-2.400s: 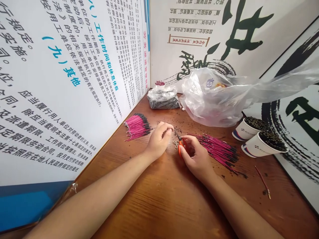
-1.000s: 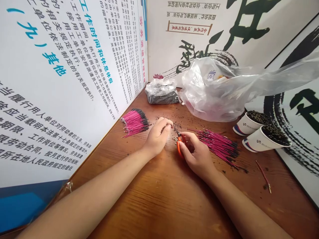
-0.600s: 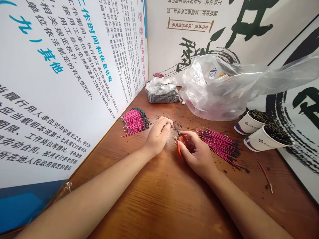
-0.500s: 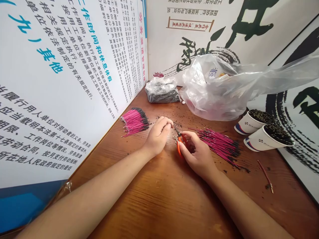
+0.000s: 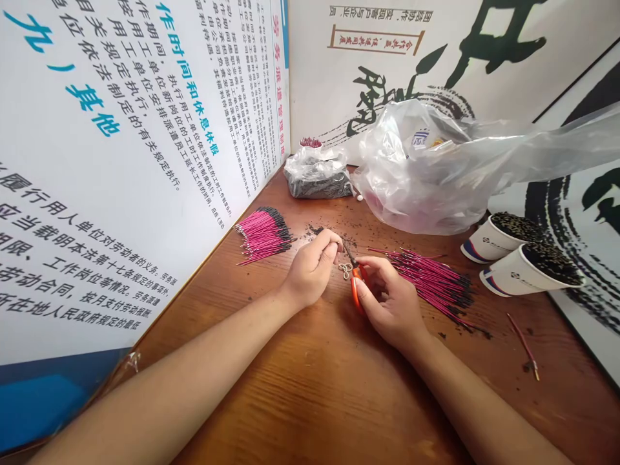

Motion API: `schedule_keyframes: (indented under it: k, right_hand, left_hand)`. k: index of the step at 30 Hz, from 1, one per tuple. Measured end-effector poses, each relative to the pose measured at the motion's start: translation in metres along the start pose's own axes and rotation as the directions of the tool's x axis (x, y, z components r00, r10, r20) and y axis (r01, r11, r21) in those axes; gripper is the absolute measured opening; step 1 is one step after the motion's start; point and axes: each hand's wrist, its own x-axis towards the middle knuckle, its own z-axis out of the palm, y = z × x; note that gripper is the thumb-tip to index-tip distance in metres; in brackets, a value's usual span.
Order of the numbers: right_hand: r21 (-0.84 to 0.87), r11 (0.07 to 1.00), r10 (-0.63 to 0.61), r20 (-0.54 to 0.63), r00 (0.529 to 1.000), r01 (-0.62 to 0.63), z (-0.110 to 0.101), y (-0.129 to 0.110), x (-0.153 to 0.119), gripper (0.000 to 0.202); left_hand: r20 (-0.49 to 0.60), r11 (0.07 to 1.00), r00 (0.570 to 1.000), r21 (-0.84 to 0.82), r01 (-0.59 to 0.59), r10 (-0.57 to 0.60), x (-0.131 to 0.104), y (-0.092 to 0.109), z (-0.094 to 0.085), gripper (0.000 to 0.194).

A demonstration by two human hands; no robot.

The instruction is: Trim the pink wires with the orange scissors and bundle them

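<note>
My right hand [image 5: 394, 307] is closed around the orange handles of a pair of small scissors [image 5: 357, 289]. Their dark blades point up and left, to the fingertips of my left hand [image 5: 310, 271]. That hand is closed in a pinch, and whatever lies between its fingers is too hidden to name. A small pale looped piece [image 5: 345, 270] shows between the hands, beside the scissors. Left of my left hand lies a fanned bundle of pink wires with black ends [image 5: 264, 234]. A second, looser bundle of pink wires [image 5: 426, 276] lies just right of my right hand.
Two tilted paper cups [image 5: 518, 279] full of small dark pieces stand at the right. A large clear plastic bag [image 5: 421, 187] and a smaller bag of dark pieces [image 5: 320, 184] sit at the back. Dark crumbs dot the wooden table [image 5: 290, 387]. One wire [image 5: 523, 345] lies apart.
The view has shifted slightly. Both hands stay close together, with the scissors still at the left fingertips; the pale looped piece shows more clearly between them.
</note>
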Motion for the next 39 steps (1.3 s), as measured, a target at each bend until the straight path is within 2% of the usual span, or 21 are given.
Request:
schedule_keyframes:
  k: [13, 26, 39]
  right_hand:
    - [0.011, 1.0, 0.003, 0.007, 1.0, -0.004, 0.0003, -0.0008, -0.0008, 0.021]
    - [0.005, 0.999, -0.038, 0.003, 0.999, 0.038, 0.0003, 0.0, -0.0008, 0.023]
    - [-0.027, 0.998, -0.059, -0.018, 0.998, 0.059, 0.0006, 0.0004, -0.0004, 0.024]
  left_hand:
    - [-0.086, 0.985, 0.989, 0.136, -0.108, 0.12, 0.0025, 0.0015, -0.0004, 0.019]
    - [-0.079, 0.976, 0.98, 0.138, -0.171, 0.183, 0.0023, -0.0023, -0.0006, 0.017]
    - [-0.086, 0.976, 0.981, 0.147, -0.16, 0.174, 0.003, -0.0007, -0.001, 0.022]
